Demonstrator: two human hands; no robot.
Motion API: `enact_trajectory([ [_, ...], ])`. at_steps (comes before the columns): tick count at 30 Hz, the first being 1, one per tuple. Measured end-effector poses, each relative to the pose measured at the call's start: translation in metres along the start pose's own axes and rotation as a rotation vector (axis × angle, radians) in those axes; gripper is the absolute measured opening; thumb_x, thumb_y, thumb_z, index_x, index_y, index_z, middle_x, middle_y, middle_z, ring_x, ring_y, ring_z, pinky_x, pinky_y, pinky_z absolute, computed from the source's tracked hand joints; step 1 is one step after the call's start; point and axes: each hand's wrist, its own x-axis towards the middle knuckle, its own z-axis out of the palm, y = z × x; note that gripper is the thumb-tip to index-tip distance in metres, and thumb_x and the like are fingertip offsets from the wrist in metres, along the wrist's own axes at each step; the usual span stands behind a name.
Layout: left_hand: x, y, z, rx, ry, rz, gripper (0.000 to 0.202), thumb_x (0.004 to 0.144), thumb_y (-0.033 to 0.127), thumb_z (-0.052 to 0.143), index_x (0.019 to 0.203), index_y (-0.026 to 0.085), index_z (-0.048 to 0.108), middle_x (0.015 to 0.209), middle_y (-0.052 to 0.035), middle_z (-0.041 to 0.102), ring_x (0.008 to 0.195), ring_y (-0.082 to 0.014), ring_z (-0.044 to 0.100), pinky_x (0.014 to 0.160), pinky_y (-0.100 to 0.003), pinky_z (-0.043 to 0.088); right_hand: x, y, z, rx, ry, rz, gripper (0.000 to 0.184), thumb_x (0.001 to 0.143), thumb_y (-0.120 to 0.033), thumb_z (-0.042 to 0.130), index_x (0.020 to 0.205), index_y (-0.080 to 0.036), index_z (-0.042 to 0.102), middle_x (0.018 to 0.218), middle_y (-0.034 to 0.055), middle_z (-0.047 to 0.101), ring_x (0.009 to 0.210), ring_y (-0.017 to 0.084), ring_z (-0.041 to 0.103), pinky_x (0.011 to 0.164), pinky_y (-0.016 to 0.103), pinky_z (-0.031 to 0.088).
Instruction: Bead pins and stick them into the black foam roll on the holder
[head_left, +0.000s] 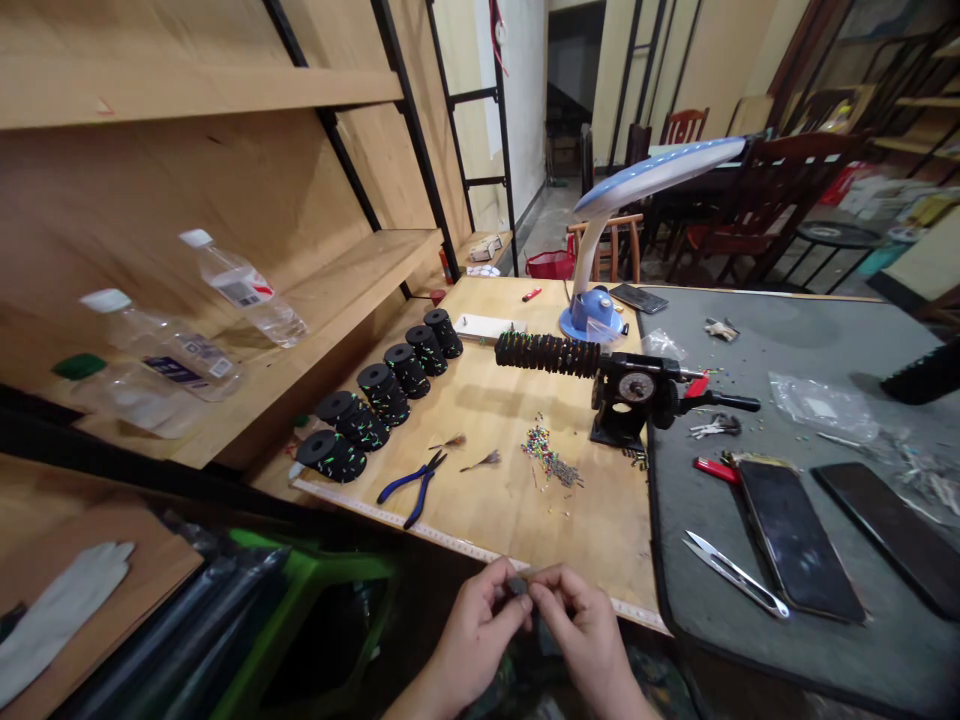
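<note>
Small dark piece (517, 586) pinched between closed fingers (551, 585) of left hand (472, 635) and right hand (585, 635), both close together

"What are the hands doing?"

"The left hand (476, 635) and right hand (585, 635) pinch a small dark grey piece (517, 585) between them, just past the edge of the pale wooden workbench (600, 530)."

"What's closest?"

"A white measuring tape (450, 540) along that edge; farther up the bench, blue-handled steel pliers (411, 487) and a diagonal row of black bristle-studded spools (331, 455)."
</note>
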Motion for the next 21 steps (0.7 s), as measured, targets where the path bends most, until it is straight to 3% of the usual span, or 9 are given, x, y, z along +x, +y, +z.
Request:
enact_trajectory([
  [10, 0.0, -0.003, 0.005, -0.029, -0.002, 0.017, 0.022, 0.081, 0.034, 0.063, 0.072, 0.016, 0.057, 0.065, 0.0008, 0.054, 0.064, -0.0135, 0.048, 0.061, -0.023, 0.039, 0.006, -0.005, 0.003, 0.109, 0.061, 0.146, 0.032, 0.068, -0.047, 0.068, 0.062, -0.017, 0.059, 0.044, -0.008, 0.043, 0.042, 0.009, 0.038, 0.045, 0.021, 0.032],
  [16, 0.003, -0.004, 0.008, -0.149, 0.008, -0.052, 0.034, 0.075, 0.048, 0.067, 0.078, 0.015, 0.058, 0.066, 0.0012, 0.055, 0.06, -0.0124, 0.049, 0.058, -0.023, 0.04, 0.007, -0.001, 0.01, 0.4, 0.022, 0.227, 0.044, 0.065, -0.06, 0.069, 0.064, -0.019, 0.052, 0.046, -0.0052, 0.052, 0.042, 0.013, 0.051, 0.046, 0.024, 0.041],
  [21, 0.005, -0.006, 0.009, -0.151, 0.065, -0.065, 0.037, 0.071, 0.051, 0.07, 0.074, 0.016, 0.057, 0.063, 0.002, 0.054, 0.058, -0.0118, 0.05, 0.054, -0.021, 0.039, 0.009, -0.003, 0.012, 0.486, 0.006, 0.253, 0.047, 0.06, -0.062, 0.072, 0.064, -0.02, 0.051, 0.047, -0.0049, 0.053, 0.042, 0.012, 0.052, 0.048, 0.025, 0.043],
])
